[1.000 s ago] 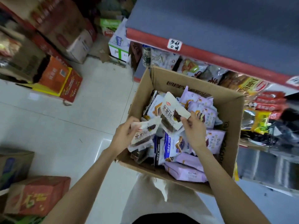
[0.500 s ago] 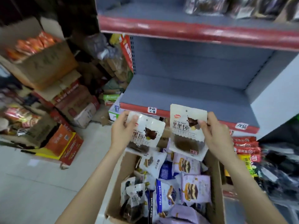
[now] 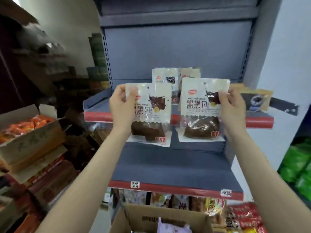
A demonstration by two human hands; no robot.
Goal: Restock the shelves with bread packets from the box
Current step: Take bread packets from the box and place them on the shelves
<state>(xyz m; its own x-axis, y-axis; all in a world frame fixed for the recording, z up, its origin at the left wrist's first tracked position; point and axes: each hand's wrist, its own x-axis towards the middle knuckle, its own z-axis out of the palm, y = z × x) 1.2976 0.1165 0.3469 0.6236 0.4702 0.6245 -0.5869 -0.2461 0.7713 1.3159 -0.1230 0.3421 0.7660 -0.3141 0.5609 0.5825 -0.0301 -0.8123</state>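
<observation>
At frame centre, upright white dark-bread packets, one pinched by the left hand (image 3: 121, 105) and one by the right hand (image 3: 233, 106), face the grey red-edged shelf (image 3: 97, 105) just behind, both hands equally near.

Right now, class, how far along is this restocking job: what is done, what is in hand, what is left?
Done: two matching packets stand on the upper shelf. In hand: the left hand and right hand each hold one bread packet before that shelf. Left: the box below still shows a packet.
</observation>
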